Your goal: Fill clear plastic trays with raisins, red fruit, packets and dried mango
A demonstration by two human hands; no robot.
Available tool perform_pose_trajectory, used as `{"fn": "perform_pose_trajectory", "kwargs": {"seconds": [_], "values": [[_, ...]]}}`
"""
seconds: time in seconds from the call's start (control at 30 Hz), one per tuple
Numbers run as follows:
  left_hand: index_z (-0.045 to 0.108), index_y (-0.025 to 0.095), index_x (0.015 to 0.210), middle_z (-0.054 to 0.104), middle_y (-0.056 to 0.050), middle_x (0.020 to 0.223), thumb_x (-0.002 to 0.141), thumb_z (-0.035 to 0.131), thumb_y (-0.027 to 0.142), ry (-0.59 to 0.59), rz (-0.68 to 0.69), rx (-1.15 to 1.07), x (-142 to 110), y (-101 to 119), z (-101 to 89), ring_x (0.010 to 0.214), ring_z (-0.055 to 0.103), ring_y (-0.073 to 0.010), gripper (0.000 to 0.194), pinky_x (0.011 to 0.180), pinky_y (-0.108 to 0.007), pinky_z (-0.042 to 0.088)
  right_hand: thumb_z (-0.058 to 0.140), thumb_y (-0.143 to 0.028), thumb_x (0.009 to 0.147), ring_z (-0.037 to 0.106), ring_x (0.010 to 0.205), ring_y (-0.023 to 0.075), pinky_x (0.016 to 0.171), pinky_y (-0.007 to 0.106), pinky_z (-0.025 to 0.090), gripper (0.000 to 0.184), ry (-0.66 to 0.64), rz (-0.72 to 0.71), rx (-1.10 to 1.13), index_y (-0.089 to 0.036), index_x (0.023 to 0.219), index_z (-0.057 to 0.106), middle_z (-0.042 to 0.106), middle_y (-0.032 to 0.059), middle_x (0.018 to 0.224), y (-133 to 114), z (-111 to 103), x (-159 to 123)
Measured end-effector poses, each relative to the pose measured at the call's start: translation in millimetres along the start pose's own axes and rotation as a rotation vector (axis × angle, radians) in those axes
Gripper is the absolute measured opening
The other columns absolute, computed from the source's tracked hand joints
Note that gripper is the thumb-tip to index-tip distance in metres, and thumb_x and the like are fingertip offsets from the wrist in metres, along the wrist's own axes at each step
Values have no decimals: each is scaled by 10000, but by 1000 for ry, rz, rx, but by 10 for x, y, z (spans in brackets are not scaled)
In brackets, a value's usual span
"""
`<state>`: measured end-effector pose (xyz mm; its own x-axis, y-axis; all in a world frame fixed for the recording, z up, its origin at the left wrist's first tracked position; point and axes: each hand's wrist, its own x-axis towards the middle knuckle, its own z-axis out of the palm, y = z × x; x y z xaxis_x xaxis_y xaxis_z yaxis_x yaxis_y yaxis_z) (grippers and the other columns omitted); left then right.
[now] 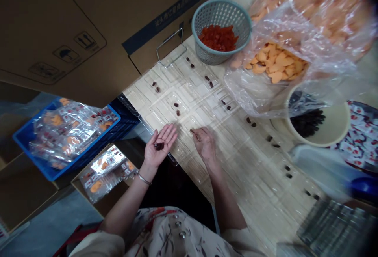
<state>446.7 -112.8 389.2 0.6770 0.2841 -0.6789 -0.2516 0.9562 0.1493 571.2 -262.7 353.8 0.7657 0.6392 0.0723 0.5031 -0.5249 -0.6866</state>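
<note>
Head view: at the centre of the frame, the left hand lies palm up, spread wide, with a few small dark pieces resting on it. Just beside it, the right hand is narrow, fingertips pinched together above the clear plastic packaging; whether they grip anything, I cannot tell. More dark pieces lie there in groups of 2, from upper centre to lower right. A basket of red pieces stands at upper centre, orange slices at upper right.
</note>
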Motion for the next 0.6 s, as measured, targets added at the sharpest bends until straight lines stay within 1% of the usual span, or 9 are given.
{"fn": "perform_pose_trajectory", "kwargs": {"seconds": [0.1,0.17,0.23,0.3,0.4,0.47,0.5,0.53,0.6], "values": [[365,100,1486,520,-161,1435,1023,296,345,2,-5,-1,1,-46,1,1374,428,-268,528,1111,-437,408,515,-147,927,617,814,215,754,345,521,203,-50,-2,-64,-176,899,714,647,89,854,11,-12,-52],[359,94,1486,517,-160,1438,1022,298,355,-7,-5,2,0,-80,27,1375,427,-270,536,1112,-441,405,495,-184,954,619,840,230,775,375,530,218,-50,5,-89,-155,954,711,648,107,879,-32,-56,-67],[368,116,1485,513,-147,1445,1020,297,374,-23,-18,8,-1,-126,83,1373,431,-270,536,1112,-449,402,487,-239,974,623,854,233,787,391,540,236,-23,14,-44,-148,1047,693,648,111,922,-121,-143,-83],[388,149,1477,510,-129,1452,1020,288,396,-41,-48,21,4,-190,163,1371,436,-269,530,1101,-453,411,501,-276,979,629,891,223,822,382,547,249,-29,2,78,-164,1125,668,646,99,974,-237,-255,-111],[416,140,1459,510,-125,1454,1019,279,415,-81,-118,58,32,-321,290,1373,436,-266,537,1083,-419,429,493,-264,987,614,1028,206,922,355,534,273,-136,-108,257,-210,1211,640,625,84,1103,-394,-380,-171],[431,125,1447,515,-131,1449,1013,293,435,-106,-152,75,56,-422,353,1375,432,-270,551,1092,-411,419,449,-221,996,591,1093,198,960,357,526,318,-215,-182,292,-237,1270,611,596,82,1183,-448,-399,-214],[442,121,1439,518,-134,1446,1009,302,444,-115,-163,81,66,-473,375,1377,429,-275,555,1101,-418,409,431,-198,996,585,1102,200,963,369,528,336,-233,-205,284,-240,1280,606,590,85,1195,-458,-392,-235],[458,118,1426,520,-137,1444,1006,310,451,-124,-170,85,71,-522,388,1379,426,-281,556,1108,-427,399,423,-179,993,579,1107,207,965,386,528,343,-238,-218,267,-234,1277,607,591,91,1195,-459,-379,-258],[505,110,1382,525,-136,1440,1005,314,449,-133,-172,93,66,-608,388,1381,422,-288,541,1113,-433,394,439,-165,987,581,1097,225,970,417,519,307,-185,-235,226,-193,1218,638,617,108,1145,-447,-351,-312]]}}
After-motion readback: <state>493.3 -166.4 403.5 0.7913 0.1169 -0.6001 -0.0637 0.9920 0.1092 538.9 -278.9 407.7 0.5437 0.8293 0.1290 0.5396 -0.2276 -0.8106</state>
